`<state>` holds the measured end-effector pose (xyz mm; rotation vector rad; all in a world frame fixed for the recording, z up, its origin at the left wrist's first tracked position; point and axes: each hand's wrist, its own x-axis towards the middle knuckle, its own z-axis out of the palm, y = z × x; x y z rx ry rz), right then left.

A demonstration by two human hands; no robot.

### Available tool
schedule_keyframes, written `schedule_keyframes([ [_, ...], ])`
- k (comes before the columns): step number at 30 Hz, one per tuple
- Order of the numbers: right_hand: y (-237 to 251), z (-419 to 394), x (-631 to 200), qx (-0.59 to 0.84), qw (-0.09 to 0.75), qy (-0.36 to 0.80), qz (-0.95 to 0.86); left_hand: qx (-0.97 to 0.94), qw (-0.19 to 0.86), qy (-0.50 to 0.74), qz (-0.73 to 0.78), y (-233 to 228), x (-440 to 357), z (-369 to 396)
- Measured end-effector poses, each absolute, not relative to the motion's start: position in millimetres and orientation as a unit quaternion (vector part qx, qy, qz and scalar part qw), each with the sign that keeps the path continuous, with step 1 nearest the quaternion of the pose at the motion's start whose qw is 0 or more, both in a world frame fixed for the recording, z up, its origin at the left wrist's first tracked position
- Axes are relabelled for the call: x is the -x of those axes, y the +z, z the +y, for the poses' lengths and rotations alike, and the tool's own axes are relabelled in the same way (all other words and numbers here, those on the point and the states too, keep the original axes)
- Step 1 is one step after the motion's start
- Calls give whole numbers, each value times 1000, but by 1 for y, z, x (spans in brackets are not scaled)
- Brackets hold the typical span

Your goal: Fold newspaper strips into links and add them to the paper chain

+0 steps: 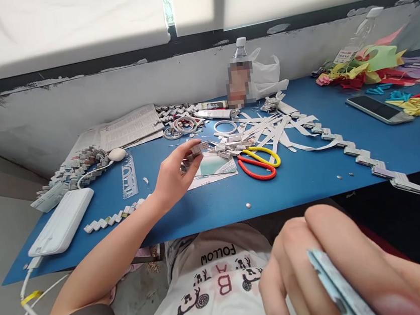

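Seen from the head camera: left hand [176,174] stretched out over a blue table [303,177], thumb and fingertips pinched on a small folded paper piece [200,148] held just above a pale printed sheet [213,167]. Close to the lens at lower right, right hand [344,268] with fingers curled and pressed together around a folded paper strip [336,287], well apart from the table edge and over a white printed shirt [217,283]. Beside the left hand, yellow and orange scissors [258,163] lying among loose white paper strips [271,128], with tape rings [185,125] just behind. Running along the right front edge, a long zigzag paper chain [365,160]; at left, a shorter zigzag chain [114,218], a clear ruler [129,176], a white power bank [61,221] with its cable, a heap of folded paper pieces [73,170] and newspaper sheets [127,129]. At far right, a phone [379,109] face up near coloured paper scraps [370,66]. At the back, a plastic bottle [240,73] and white bag [267,77] against a scuffed grey wall [75,107] under bright, shaded windows [65,22].
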<state>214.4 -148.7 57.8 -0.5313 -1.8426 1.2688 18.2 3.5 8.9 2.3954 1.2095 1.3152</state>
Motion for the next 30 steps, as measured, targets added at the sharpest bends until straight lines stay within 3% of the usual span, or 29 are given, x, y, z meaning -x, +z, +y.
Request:
schedule_keyframes([
  [5,55,-73,-223,271,490,533,-634,-791,88,472,378,8,-17,1],
  [11,40,8,-213,391,510,359,-677,-645,422,515,374,21,-19,4],
  [15,26,14,-201,408,490,321,-700,-532,566,477,411,23,-18,11],
  [24,16,12,-186,397,512,300,-700,-394,689,470,386,23,-22,11],
  [30,13,12,-185,381,532,292,-698,-374,716,468,360,25,-21,10],
])
